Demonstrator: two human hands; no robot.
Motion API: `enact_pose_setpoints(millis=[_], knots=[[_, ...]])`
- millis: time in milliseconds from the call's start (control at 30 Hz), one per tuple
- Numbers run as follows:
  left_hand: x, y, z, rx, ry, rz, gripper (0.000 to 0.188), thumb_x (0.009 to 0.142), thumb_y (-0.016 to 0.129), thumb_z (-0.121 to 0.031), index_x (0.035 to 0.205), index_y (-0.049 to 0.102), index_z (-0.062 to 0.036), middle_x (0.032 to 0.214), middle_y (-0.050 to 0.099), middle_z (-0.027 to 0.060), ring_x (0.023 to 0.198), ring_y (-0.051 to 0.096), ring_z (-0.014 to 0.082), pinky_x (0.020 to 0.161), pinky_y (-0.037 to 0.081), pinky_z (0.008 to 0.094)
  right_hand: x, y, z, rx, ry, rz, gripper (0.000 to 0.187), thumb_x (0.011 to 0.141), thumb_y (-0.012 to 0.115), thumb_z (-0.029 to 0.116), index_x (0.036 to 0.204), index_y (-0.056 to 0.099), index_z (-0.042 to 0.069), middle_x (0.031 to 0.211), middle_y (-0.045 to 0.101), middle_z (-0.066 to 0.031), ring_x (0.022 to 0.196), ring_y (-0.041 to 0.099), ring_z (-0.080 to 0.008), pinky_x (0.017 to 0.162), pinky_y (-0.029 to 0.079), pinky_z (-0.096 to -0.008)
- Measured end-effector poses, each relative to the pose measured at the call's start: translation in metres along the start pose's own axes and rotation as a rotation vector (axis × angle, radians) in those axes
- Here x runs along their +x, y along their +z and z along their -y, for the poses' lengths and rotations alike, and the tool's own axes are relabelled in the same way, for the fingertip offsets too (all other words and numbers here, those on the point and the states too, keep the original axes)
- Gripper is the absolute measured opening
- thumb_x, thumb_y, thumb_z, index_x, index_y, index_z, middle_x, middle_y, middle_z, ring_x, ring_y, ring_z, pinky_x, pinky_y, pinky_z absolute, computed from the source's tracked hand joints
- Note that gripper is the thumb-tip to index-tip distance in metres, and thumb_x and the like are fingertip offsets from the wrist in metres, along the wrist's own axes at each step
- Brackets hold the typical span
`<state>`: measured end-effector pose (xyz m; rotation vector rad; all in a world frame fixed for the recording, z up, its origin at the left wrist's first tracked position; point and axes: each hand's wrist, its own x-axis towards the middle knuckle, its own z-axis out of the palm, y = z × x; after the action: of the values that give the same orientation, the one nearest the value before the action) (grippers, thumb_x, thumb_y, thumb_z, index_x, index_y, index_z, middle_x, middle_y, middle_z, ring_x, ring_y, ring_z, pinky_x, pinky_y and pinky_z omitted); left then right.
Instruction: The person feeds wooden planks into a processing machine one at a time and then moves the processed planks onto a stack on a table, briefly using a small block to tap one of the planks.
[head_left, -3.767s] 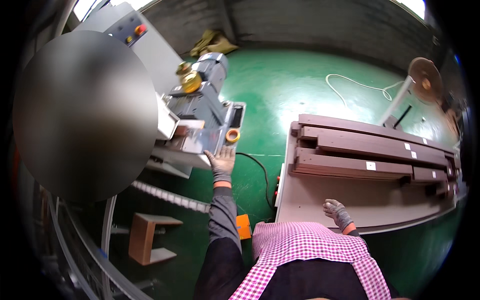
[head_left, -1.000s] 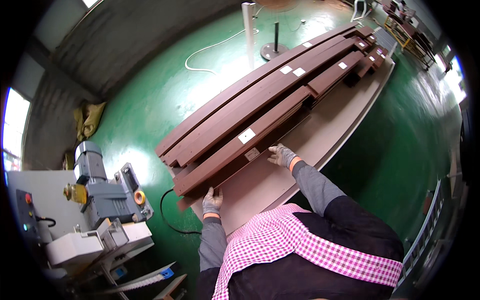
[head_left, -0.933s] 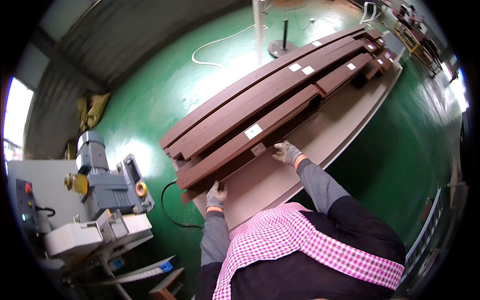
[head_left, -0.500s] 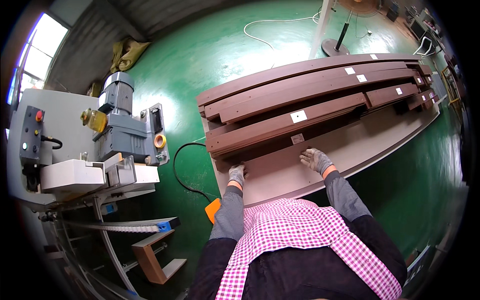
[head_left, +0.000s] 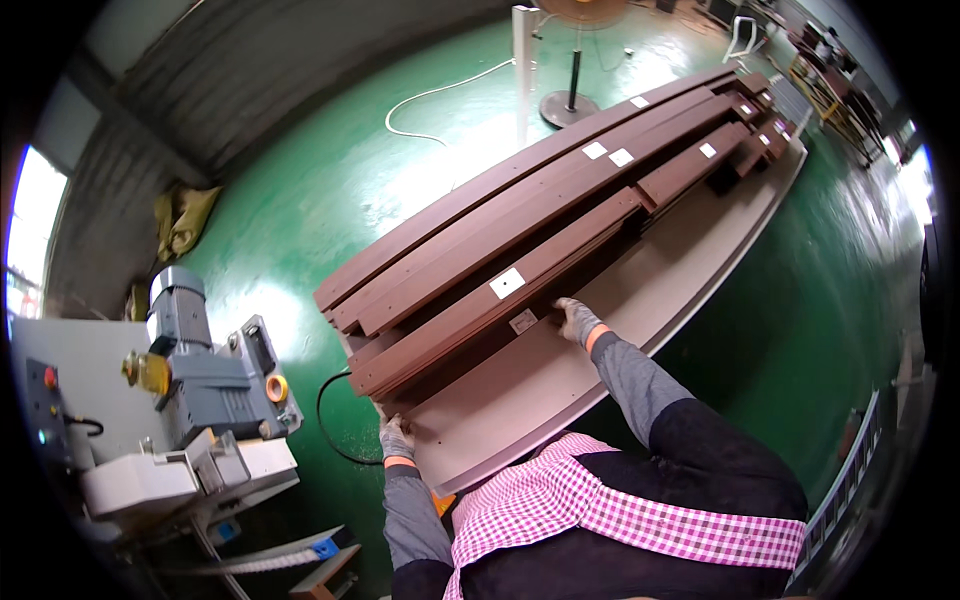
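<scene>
My gloved left hand (head_left: 397,438) is curled at the near-left end of the stack, its fingers at the end of the lowest brown board (head_left: 470,358). Further right, my gloved right hand (head_left: 578,322) grips the near edge of that board, beside a small printed label (head_left: 522,321). Both fingertips are partly hidden. The lowest board lies on a wide pale board (head_left: 520,388), under a pile of long dark brown boards (head_left: 450,327). A white label (head_left: 507,283) sits on top of the pile.
To the left stands a machine with a grey motor (head_left: 180,310), a control box (head_left: 45,400) and a roll of yellow tape (head_left: 277,388). A fan base (head_left: 568,108) and a white post (head_left: 523,70) stand beyond the boards. A black cable (head_left: 325,425) runs along the green floor.
My view has turned, and the boards appear more slanted. My right hand has moved from over the pale board to the brown board's edge; my left hand has moved to its end.
</scene>
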<state>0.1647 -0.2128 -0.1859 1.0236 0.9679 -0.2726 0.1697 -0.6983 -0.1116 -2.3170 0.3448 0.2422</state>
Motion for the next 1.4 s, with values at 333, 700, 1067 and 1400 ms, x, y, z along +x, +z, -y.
enact_pose_setpoints(millis=[333, 700, 1067, 1400], knots=[[0.018, -0.005, 0.008, 0.213, 0.277, 0.202, 0.074, 0.079, 0.047, 0.002, 0.143, 0.021, -0.0250, 0.092, 0.049, -0.0021, 0.061, 0.034, 0.0055, 0.052, 0.035, 0.0203, 0.011, 0.040, -0.013, -0.210, -0.238, -0.216, 0.034, 0.065, 0.058, 0.003, 0.099, 0.060, 0.001, 0.098, 0.060, -0.0223, 0.096, 0.055, -0.0388, 0.083, 0.046, -0.0406], [-0.008, 0.008, -0.010, 0.328, 0.202, -0.007, 0.063, 0.081, 0.062, -0.013, 0.135, 0.032, -0.0031, 0.133, 0.042, 0.0135, 0.121, 0.040, 0.0209, 0.097, 0.033, 0.0277, -0.046, 0.174, 0.012, 1.038, 0.613, 0.143, 0.041, 0.076, 0.054, 0.009, 0.115, 0.041, 0.015, 0.087, 0.057, -0.0049, 0.076, 0.055, -0.0228, 0.066, 0.047, -0.0409], [-0.052, -0.144, -0.073, -0.190, 0.463, -0.078, 0.053, 0.081, 0.058, -0.006, 0.130, 0.040, -0.0084, 0.130, 0.045, 0.0127, 0.105, 0.053, 0.0230, 0.088, 0.042, 0.0378, -0.014, 0.185, -0.024, 0.668, 0.491, 0.622, 0.053, 0.094, 0.028, 0.037, 0.134, 0.024, 0.003, 0.129, 0.042, -0.0183, 0.113, 0.047, -0.0342, 0.091, 0.042, -0.0451], [-0.116, -0.175, -0.124, -0.229, 0.871, -0.093, 0.042, 0.082, 0.055, 0.002, 0.123, 0.047, -0.0021, 0.116, 0.054, 0.0123, 0.091, 0.058, 0.0169, 0.080, 0.047, 0.0268, -0.043, 0.165, 0.006, 0.739, 0.515, 0.497, 0.052, 0.092, 0.037, 0.026, 0.138, 0.015, 0.016, 0.125, 0.046, -0.0217, 0.101, 0.055, -0.0352, 0.077, 0.048, -0.0439]])
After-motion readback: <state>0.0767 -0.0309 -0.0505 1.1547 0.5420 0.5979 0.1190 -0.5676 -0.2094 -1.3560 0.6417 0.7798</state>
